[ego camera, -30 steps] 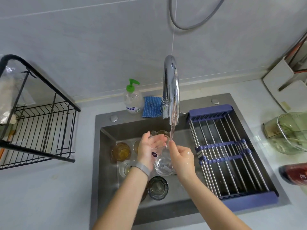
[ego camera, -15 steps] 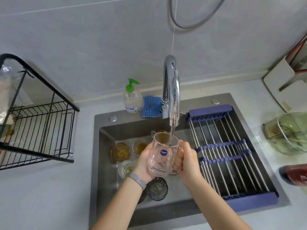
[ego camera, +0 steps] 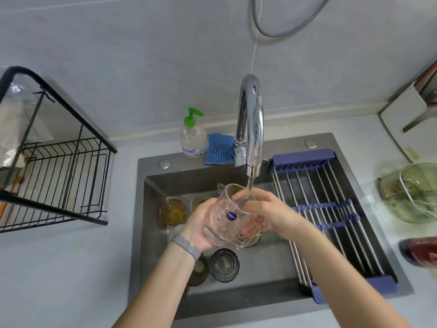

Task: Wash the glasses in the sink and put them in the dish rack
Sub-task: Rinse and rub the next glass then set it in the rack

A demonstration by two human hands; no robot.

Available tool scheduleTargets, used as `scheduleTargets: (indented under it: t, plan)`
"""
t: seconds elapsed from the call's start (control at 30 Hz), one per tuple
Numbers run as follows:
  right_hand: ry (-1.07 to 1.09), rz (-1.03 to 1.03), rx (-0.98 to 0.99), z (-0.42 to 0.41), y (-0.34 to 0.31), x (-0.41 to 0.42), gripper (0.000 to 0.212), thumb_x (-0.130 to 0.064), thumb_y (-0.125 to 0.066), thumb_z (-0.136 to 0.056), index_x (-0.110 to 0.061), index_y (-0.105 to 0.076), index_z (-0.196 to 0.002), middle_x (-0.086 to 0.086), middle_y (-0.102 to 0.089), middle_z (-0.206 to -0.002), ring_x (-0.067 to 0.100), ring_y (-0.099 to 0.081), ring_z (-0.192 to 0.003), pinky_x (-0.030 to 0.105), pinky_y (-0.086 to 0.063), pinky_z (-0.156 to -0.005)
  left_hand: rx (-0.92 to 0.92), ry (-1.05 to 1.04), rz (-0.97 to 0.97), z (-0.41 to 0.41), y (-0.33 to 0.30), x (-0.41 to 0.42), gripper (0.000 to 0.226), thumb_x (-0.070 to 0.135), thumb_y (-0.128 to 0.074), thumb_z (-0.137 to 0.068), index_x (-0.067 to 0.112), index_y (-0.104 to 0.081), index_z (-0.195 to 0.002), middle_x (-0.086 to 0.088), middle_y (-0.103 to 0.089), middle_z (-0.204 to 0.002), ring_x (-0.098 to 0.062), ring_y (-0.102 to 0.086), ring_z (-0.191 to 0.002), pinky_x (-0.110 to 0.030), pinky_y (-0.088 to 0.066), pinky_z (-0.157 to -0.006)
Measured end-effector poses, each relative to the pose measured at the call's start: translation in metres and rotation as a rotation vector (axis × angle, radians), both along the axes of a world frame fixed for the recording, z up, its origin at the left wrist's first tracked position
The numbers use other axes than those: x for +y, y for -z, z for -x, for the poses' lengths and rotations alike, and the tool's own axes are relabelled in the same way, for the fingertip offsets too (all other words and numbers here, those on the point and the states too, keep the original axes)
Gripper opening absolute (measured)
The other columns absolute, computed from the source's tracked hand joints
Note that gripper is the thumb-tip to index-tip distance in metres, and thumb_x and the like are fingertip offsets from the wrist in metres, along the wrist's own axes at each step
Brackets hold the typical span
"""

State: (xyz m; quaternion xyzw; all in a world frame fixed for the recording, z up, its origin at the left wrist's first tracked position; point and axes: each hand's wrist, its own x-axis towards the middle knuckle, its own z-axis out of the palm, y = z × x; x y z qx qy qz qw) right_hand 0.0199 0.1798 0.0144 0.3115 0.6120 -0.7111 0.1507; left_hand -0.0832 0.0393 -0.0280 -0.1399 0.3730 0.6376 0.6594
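Glass (ego camera: pixel 227 216) now tipped sideways under tap (ego camera: pixel 251 129), upright half second ago. Left hand (ego camera: pixel 201 229) cups base, right hand (ego camera: pixel 267 209) fingers rubbing inside rim. Mid-rinse, rack (ego camera: pixel 61 181) trip soon probably.

1. A pale grey worktop (ego camera: pixel 59 268) carried a black wire rack (ego camera: pixel 59 181) on its left
2. A soap bottle (ego camera: pixel 192 138) and blue cloth (ego camera: pixel 218 149) sat behind the inset sink (ego camera: pixel 151 233)
3. A green glass bowl (ego camera: pixel 413 192) stood right
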Motion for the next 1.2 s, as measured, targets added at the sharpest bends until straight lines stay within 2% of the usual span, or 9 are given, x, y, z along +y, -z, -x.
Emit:
scheduleTargets:
  t: [0.17, 0.33, 0.43, 0.53, 0.6, 0.73, 0.9, 1.07, 1.2]
  plan:
    - [-0.421, -0.667, -0.173, 0.026, -0.011, 0.007, 0.031, -0.01, -0.043, -0.094, -0.008, -0.06, -0.068, 0.0, -0.055, -0.054, 0.013, -0.053, -0.045, 0.015, -0.039, -0.041, 0.08, 0.075, 0.053, 0.007, -0.004, 0.003, 0.027, 0.028, -0.057, -0.086, 0.005, -0.07, -0.094, -0.013, -0.069, -0.089, -0.026, -0.068, -0.077, -0.033, -0.056, -0.065]
    - [-0.038, -0.082, -0.142, 0.011, 0.01, 0.007, 0.02, -0.011, -0.053, -0.098, 0.0, -0.064, -0.111, 0.022, -0.07, -0.098, 0.017, -0.061, -0.052, 0.03, -0.057, -0.052, 0.159, -0.178, 0.0, 0.012, 0.016, -0.009, 0.024, 0.027, -0.069, -0.081, 0.014, -0.059, -0.099, -0.014, -0.068, -0.102, -0.032, -0.067, -0.088, -0.048, -0.054, -0.077]
    - [-0.062, -0.026, -0.189, 0.01, 0.012, 0.004, 0.014, -0.009, -0.056, -0.096, 0.001, -0.066, -0.1, 0.023, -0.07, -0.096, 0.014, -0.061, -0.048, 0.032, -0.059, -0.058, 0.269, -0.124, 0.071, 0.007, 0.02, -0.006, 0.038, 0.039, -0.068, -0.083, 0.016, -0.058, -0.11, -0.013, -0.07, -0.109, -0.032, -0.07, -0.091, -0.051, -0.051, -0.087]
    - [-0.3, -0.65, -0.259, 0.019, 0.006, 0.005, 0.025, -0.005, -0.055, -0.088, -0.012, -0.066, -0.067, 0.002, -0.064, -0.063, 0.018, -0.063, -0.056, 0.021, -0.053, -0.055, 0.376, -0.056, 0.187, 0.006, 0.018, -0.002, 0.027, 0.044, -0.057, -0.092, 0.02, -0.06, -0.104, -0.011, -0.07, -0.107, -0.029, -0.071, -0.092, -0.053, -0.052, -0.09]
    - [-0.235, -0.938, -0.157, 0.022, 0.013, 0.003, 0.023, -0.001, -0.052, -0.085, -0.014, -0.071, -0.08, -0.002, -0.063, -0.071, 0.024, -0.063, -0.071, 0.028, -0.053, -0.065, 0.418, -0.002, 0.216, 0.005, 0.016, 0.002, 0.032, 0.046, -0.054, -0.095, 0.019, -0.062, -0.109, -0.012, -0.069, -0.113, -0.031, -0.068, -0.102, -0.055, -0.05, -0.095]
    - [-0.158, -0.436, 0.219, 0.007, 0.038, 0.011, 0.045, 0.004, -0.059, -0.088, -0.032, -0.065, -0.114, -0.004, -0.073, -0.105, 0.013, -0.071, -0.097, 0.035, -0.058, -0.084, 0.442, -0.024, 0.242, 0.011, 0.016, 0.004, 0.027, 0.039, -0.048, -0.099, 0.017, -0.062, -0.107, -0.011, -0.074, -0.103, -0.027, -0.072, -0.089, -0.043, -0.057, -0.081]
    - [0.483, 0.48, 0.156, -0.012, 0.043, -0.019, 0.049, -0.011, -0.062, -0.091, -0.014, -0.044, -0.137, 0.012, -0.07, -0.112, 0.029, -0.071, -0.097, 0.044, -0.058, -0.078, 0.359, -0.225, 0.327, 0.005, 0.019, 0.002, 0.032, 0.044, -0.051, -0.097, 0.02, -0.061, -0.116, -0.011, -0.073, -0.105, -0.028, -0.073, -0.087, -0.051, -0.054, -0.089]
    - [0.814, 0.241, 0.154, -0.018, 0.043, -0.078, 0.033, -0.039, -0.052, -0.094, -0.012, -0.063, -0.078, -0.003, -0.065, -0.065, 0.012, -0.061, -0.065, 0.032, -0.048, -0.071, 0.407, -0.41, 0.313, -0.019, 0.028, 0.006, 0.037, 0.044, -0.051, -0.097, 0.022, -0.053, -0.127, -0.01, -0.065, -0.124, -0.031, -0.07, -0.103, -0.059, -0.051, -0.092]
    - [0.977, 0.062, 0.234, -0.015, 0.043, -0.078, 0.039, -0.038, -0.051, -0.099, -0.009, -0.053, -0.072, 0.007, -0.049, -0.063, 0.016, -0.047, -0.058, 0.031, -0.039, -0.061, 0.4, -0.344, 0.248, -0.04, 0.03, 0.004, 0.039, 0.044, -0.054, -0.095, 0.02, -0.057, -0.127, -0.012, -0.062, -0.129, -0.033, -0.065, -0.112, -0.056, -0.052, -0.093]
